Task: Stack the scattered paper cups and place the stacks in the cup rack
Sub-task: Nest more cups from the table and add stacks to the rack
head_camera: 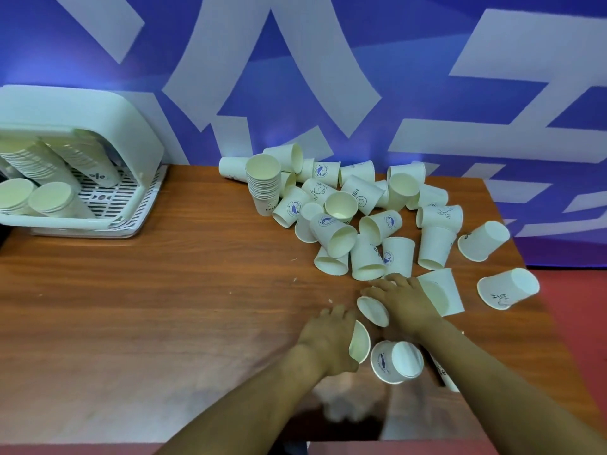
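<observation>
Task stood partway done. Cup rack (131, 119) sat at 9 o'clock on the counter (164, 307), already loaded with several leaning stacks of cups (39, 169). One upright stack (263, 185) waited on the counter at about 12 o'clock, at the left edge of the pile, not yet racked. The scattered cups (377, 221) were still a big heap from 12 to 2 o'clock, most lying on their sides or upside down, some overlapping, so most of the stacking looked to be left.

Left hand (328, 339), at roughly 5 o'clock: grip wrapped around a cup (359, 343), mouth facing right. Right hand (405, 303), just past it toward 4 o'clock: grip curled over a second cup (372, 310), mouth toward the left hand's cup. The two cups were near each other, apart; looked like a nesting move in hand.

Loose cups crowded the hands: one upside down (397, 359) just under the right forearm, another lying open (441, 295) touching the right hand's far side, one more partly hidden under the right arm. Two strays (483, 241) (507, 287) lay near the counter's right edge at 3 o'clock and could be knocked off. The path to the rack across the counter ran past the upright stack only. Blue-and-white patterned wall (328, 77) stood behind.
</observation>
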The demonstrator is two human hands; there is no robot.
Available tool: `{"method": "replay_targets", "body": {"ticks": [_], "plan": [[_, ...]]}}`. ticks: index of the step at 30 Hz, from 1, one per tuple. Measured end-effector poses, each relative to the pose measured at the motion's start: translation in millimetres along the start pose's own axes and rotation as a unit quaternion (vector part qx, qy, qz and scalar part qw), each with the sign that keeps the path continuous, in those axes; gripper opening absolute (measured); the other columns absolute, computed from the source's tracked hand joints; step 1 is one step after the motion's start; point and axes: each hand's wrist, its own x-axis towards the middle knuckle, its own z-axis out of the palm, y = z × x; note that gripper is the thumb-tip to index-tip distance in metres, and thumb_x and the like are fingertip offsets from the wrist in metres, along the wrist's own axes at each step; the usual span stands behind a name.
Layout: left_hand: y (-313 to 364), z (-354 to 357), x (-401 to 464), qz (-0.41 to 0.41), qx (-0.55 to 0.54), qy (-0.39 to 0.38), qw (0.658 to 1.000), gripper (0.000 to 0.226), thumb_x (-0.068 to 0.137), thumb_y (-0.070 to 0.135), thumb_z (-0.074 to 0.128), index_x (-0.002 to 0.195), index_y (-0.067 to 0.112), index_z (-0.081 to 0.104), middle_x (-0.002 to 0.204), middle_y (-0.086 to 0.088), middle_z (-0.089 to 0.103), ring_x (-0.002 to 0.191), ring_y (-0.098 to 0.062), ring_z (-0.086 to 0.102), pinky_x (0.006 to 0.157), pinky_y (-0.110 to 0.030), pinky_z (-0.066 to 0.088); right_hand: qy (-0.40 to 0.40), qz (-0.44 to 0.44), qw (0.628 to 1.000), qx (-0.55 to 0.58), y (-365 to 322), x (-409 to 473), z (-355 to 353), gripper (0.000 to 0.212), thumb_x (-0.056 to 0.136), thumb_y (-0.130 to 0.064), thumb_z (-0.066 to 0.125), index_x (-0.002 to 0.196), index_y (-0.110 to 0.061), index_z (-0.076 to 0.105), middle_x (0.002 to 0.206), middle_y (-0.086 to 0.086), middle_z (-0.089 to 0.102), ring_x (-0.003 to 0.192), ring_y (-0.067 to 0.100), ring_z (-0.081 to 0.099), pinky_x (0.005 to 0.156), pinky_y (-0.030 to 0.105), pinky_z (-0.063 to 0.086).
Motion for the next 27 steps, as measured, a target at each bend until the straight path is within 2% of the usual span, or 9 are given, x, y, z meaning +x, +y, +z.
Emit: {"method": "replay_targets", "body": {"ticks": [2,4,9,14,18,21,25,27], "plan": [[0,-1,-2,-0.003,-0.02,-0.007,1.0,0.084,0.075,0.038,0.073,0.142,0.012,0.03,0.14,-0.007,0.034,0.129,-0.03,0.036,0.103,-0.041,0.039,0.006,-0.006,1.0,0.02,0,-1,-5,0.076,0.061,-0.037,0.073,0.131,-0.036,0.045,0.138,-0.012,0.045,0.126,0.024,0.04,0.097,0.038,0.031],[-4,-4,-5,-0.008,-0.036,-0.003,0.999,0.085,0.075,0.037,0.072,0.143,0.012,0.028,0.139,-0.006,0.032,0.127,-0.03,0.037,0.101,-0.04,0.042,0.016,0.002,0.999,0.043,-1,-2,-11,0.072,0.067,-0.032,0.068,0.133,-0.035,0.04,0.139,-0.013,0.041,0.128,0.021,0.035,0.098,0.036,0.028],[-39,-33,-19,-0.061,-0.111,0.051,0.991,0.087,0.073,0.041,0.072,0.144,0.017,0.028,0.132,-0.004,0.027,0.125,-0.029,0.034,0.099,-0.04,0.043,0.066,0.064,0.972,0.216,-16,2,-38,0.051,0.075,-0.036,0.067,0.122,-0.034,0.047,0.122,-0.011,0.055,0.114,0.019,0.045,0.09,0.037,0.036],[-89,-59,-43,-0.083,-0.173,0.129,0.973,0.087,0.077,0.037,0.069,0.149,0.027,0.021,0.134,-0.004,0.03,0.127,-0.028,0.035,0.103,-0.038,0.038,0.075,0.053,0.923,0.373,-44,10,-64,0.067,0.07,-0.028,0.077,0.127,-0.025,0.043,0.113,-0.009,0.054,0.104,0.014,0.053,0.084,0.031,0.045],[-125,-78,-66,-0.07,-0.202,0.145,0.966,0.084,0.076,0.03,0.069,0.148,0.027,0.025,0.138,-0.001,0.035,0.13,-0.025,0.034,0.105,-0.033,0.035,0.089,0.04,0.908,0.407,-71,13,-76,0.081,0.071,-0.024,0.072,0.14,-0.03,0.031,0.122,-0.009,0.049,0.111,0.013,0.05,0.09,0.027,0.042],[-163,-106,-86,-0.067,-0.238,0.189,0.95,0.08,0.076,0.025,0.068,0.146,0.027,0.03,0.142,0.003,0.035,0.132,-0.02,0.033,0.104,-0.028,0.032,0.11,0.04,0.9,0.421,-93,19,-91,0.073,0.075,-0.019,0.072,0.138,-0.028,0.036,0.122,-0.01,0.049,0.109,0.011,0.051,0.08,0.016,0.043],[-225,-138,-125,-0.067,-0.259,0.249,0.931,0.077,0.077,0.021,0.069,0.144,0.029,0.032,0.143,0.004,0.036,0.131,-0.015,0.035,0.104,-0.028,0.032,0.13,0.044,0.889,0.436,-140,37,-116,0.064,0.073,-0.021,0.074,0.126,-0.034,0.041,0.117,-0.01,0.054,0.108,0.009,0.053,0.085,0.021,0.044],[-258,-147,-147,-0.066,-0.268,0.27,0.922,0.076,0.077,0.019,0.069,0.144,0.029,0.033,0.144,0.004,0.036,0.131,-0.013,0.035,0.101,-0.023,0.029,0.136,0.051,0.877,0.458,-174,53,-130,0.064,0.072,-0.023,0.075,0.126,-0.034,0.041,0.115,-0.014,0.055,0.107,0.006,0.054,0.087,0.023,0.046]]}}
